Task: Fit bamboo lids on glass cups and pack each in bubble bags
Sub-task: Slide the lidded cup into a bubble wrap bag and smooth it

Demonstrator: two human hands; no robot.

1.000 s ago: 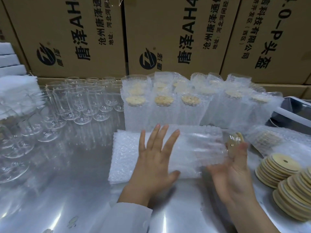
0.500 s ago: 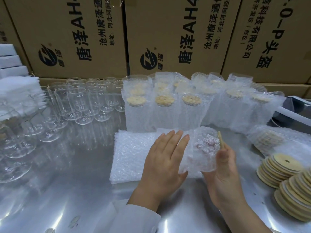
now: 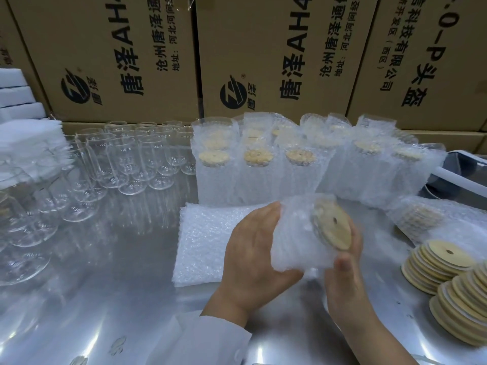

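Three cardboard boxes [image 3: 276, 48] wall off the back of the tabletop [image 3: 118, 272]. Bare glass cups [image 3: 126, 159] crowd the left, way too many for me to count. Bagged ones [image 3: 258, 175] stand mid-back, three lids showing in front. There's one flat bubble bag pile [image 3: 205, 246] and two lid stacks [image 3: 437, 259]. My left hand [image 3: 250, 254] and right hand [image 3: 345, 280] both grip one bagged cup [image 3: 295, 241] sideways by the pile's right edge, with its bamboo lid [image 3: 334, 230] facing me.

Bare sheet-metal desk [image 3: 118, 299], glossy, mirror-like glare. Clear glass cups [image 3: 123, 164], smooth, shiny. The held bubble bag [image 3: 295, 241]: translucent plastic, bumpy, soft sheen. Same stuff on the flat bags [image 3: 205, 241] lying on the desk. At its mouth a lid [image 3: 333, 227]: pale bamboo, matt, fine grain. The loose lids [image 3: 442, 262]: same matt bamboo, with a paler rim band of unclear material. Brown cardboard boxes [image 3: 110, 48], matt, black print. White foam blocks [image 3: 18, 111], matt. White cloth sleeve [image 3: 200, 341].
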